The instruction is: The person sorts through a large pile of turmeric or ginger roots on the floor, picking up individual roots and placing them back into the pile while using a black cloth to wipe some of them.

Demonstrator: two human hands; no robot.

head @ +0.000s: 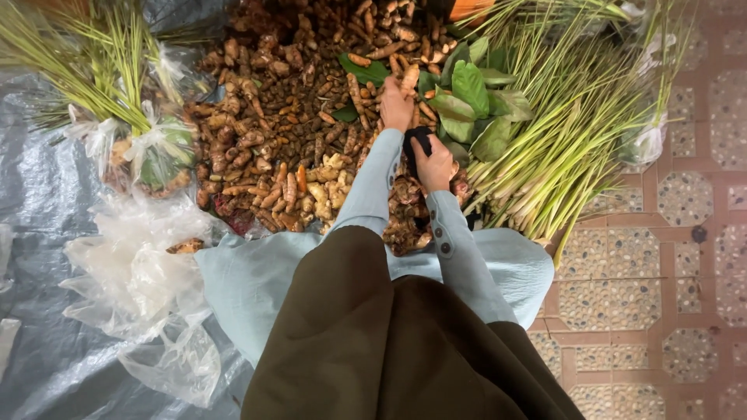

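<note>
I look straight down past a brown headscarf and pale blue sleeves at a big heap of brown and orange turmeric and ginger roots (288, 117). My left hand (395, 103) reaches forward into the heap with its fingers closed around a root piece (409, 78). My right hand (434, 165) is nearer to me and grips a small black object (418, 140), its kind unclear, just above the roots.
Green leaves (467, 97) lie on the heap's right side. Lemongrass stalks (568, 132) fan out at right over the patterned tile floor (669, 257). At left lie bagged lemongrass bundles (132, 117), clear plastic bags (148, 288) and a grey tarp (39, 194).
</note>
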